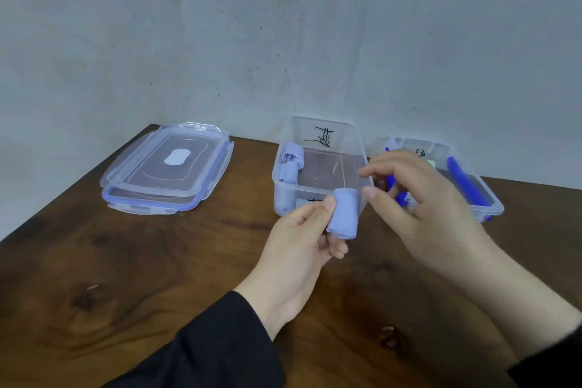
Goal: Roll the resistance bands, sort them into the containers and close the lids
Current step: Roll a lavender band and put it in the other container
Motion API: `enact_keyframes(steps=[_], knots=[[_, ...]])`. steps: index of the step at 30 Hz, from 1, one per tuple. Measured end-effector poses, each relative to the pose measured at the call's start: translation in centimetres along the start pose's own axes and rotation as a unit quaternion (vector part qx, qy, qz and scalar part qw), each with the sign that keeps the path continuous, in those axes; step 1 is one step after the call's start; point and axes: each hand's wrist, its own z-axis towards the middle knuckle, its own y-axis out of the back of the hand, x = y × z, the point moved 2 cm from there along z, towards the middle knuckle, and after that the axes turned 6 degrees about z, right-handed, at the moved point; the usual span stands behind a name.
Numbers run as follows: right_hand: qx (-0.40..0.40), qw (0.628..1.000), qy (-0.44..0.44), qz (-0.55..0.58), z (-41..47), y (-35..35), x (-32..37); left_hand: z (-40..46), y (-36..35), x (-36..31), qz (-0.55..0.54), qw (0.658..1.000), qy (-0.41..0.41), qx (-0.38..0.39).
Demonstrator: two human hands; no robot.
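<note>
Your left hand (302, 236) pinches a rolled pale band (344, 214) between thumb and fingers (337, 247), just in front of the near container (318, 164), which holds more pale rolls. Your right hand (422, 198) hovers beside the roll, fingers apart and holding nothing, before the far container (491, 201) of dark blue bands. Two stacked lids (167, 170) lie on the table (126, 277), well left of your fingers.

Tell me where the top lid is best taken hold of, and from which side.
Grip the top lid by its near long edge with the fingers, coming from the front. It lies flat on another lid, and its rim overhangs there, so it should lift off cleanly.
</note>
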Motion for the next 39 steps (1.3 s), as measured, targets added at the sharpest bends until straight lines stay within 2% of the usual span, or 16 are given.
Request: enact_keyframes(steps=[2, 4, 6, 9, 13, 16, 17, 20, 23, 25, 27, 31, 39], knots=[[0.084, 0.979, 0.147, -0.110, 0.7, 0.0, -0.1, 0.0, 0.0, 0.0, -0.026, 1.000, 0.008, 0.003], [0.169, 0.953, 0.198, -0.155, 1.5, 0.2, -0.2, 0.0, -0.2, -0.2, -0.071, 0.997, 0.016, -0.003], [0.228, 0.939, 0.186, -0.178, 2.2, 0.5, -0.2, 0.1, -0.1, -0.3, -0.103, 0.994, 0.019, -0.014], [0.262, 0.939, 0.157, -0.159, 2.6, 0.9, 0.1, -0.1, -0.1, -0.5, -0.098, 0.995, 0.008, -0.015], [0.276, 0.938, 0.130, -0.162, 3.6, 0.8, 0.6, -0.4, 0.1, -1.5, -0.074, 0.996, -0.017, -0.040], [0.243, 0.946, 0.120, -0.178, 4.8, 0.9, 0.8, -0.7, 0.6, -2.8, -0.009, 0.992, -0.091, -0.089], [0.220, 0.953, 0.104, -0.183, 5.4, 1.1, 0.6, -0.7, 1.2, -3.1, 0.050, 0.980, -0.144, -0.127], [0.154, 0.966, 0.028, -0.207, 8.2, 1.7, -1.6, -0.7, 3.5, -4.3, 0.204, 0.898, -0.290, -0.260], [0.150, 0.955, -0.034, -0.254, 11.6, 0.7, -4.8, 1.1, 5.6, -4.9, 0.274, 0.856, -0.306, -0.313], [0.164, 0.944, -0.053, -0.282, 13.7, -1.3, -6.9, 3.0, 6.4, -5.0, 0.303, 0.863, -0.272, -0.300], [0.168, 0.933, -0.056, -0.313, 15.7, -3.5, -9.1, 4.9, 6.9, -4.9, 0.316, 0.884, -0.220, -0.264], [0.176, 0.921, -0.052, -0.343, 17.9, -7.3, -12.4, 8.2, 8.0, -4.1, 0.254, 0.943, -0.115, -0.182], [0.230, 0.903, -0.057, -0.359, 19.2, -10.1, -14.5, 11.1, 8.7, -3.7, 0.218, 0.969, -0.081, -0.083]])
